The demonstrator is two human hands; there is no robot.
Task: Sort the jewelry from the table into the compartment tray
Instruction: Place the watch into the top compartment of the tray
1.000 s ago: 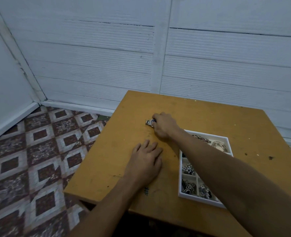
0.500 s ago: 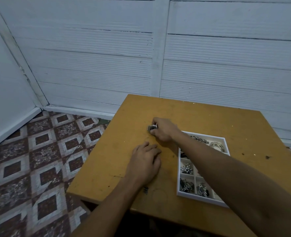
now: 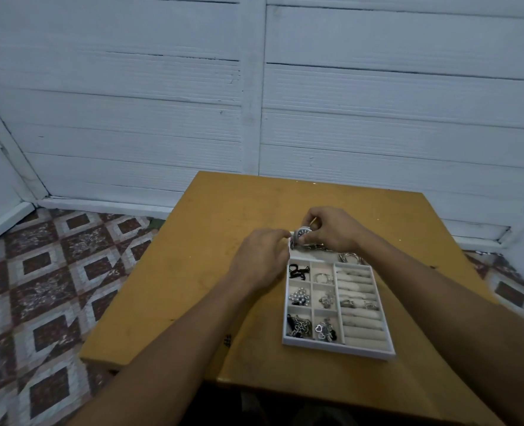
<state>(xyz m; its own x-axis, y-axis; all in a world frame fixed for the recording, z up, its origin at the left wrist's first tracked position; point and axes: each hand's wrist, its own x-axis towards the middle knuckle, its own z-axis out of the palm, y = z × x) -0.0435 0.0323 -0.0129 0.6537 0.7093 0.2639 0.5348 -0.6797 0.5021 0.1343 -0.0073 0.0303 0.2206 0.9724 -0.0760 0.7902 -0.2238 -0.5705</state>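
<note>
A silver wristwatch with a dark dial hangs above the far end of the white compartment tray. My right hand pinches the watch from the right. My left hand meets it from the left, fingertips curled at the watch's strap; how much it grips is hidden. The tray sits on the wooden table and holds chains, rings, earrings and a black piece in its small cells, with ring rolls along its right side. Bangles lie in the far compartment.
The table's left edge drops to a patterned tile floor. A white panelled wall stands close behind the table. My forearms cross the near half of the table.
My right hand lifted the watch off the table and carried it right, over the tray's far end. My left hand left the tabletop and rose to meet the watch.
</note>
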